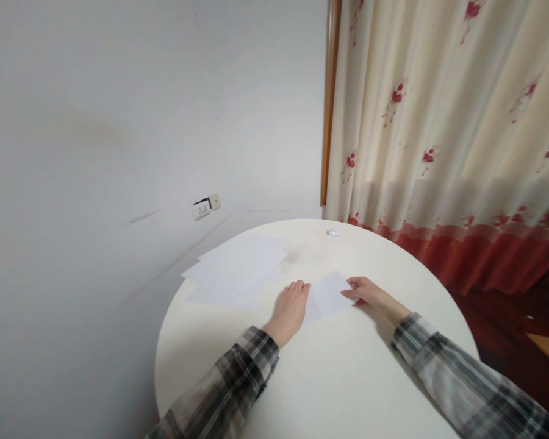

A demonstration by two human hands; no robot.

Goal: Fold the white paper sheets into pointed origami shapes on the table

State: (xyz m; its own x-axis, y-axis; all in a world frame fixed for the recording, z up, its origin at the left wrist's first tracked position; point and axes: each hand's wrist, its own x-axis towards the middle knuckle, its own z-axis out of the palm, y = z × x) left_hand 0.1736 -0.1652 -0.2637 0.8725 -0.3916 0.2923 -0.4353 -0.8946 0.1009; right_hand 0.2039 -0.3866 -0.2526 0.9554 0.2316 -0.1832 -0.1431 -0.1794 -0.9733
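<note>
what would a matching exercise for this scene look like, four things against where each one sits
Things
1. single sheet
2. pile of sheets
3. crumpled scrap
4. socket

Places
A. on the wall, left of the table
B. at the table's far edge, near the curtain
C. between the left hand and the right hand, both touching it
D. fanned out on the table's far left side

Pairs: 1-C, 2-D, 3-B, 4-A
</note>
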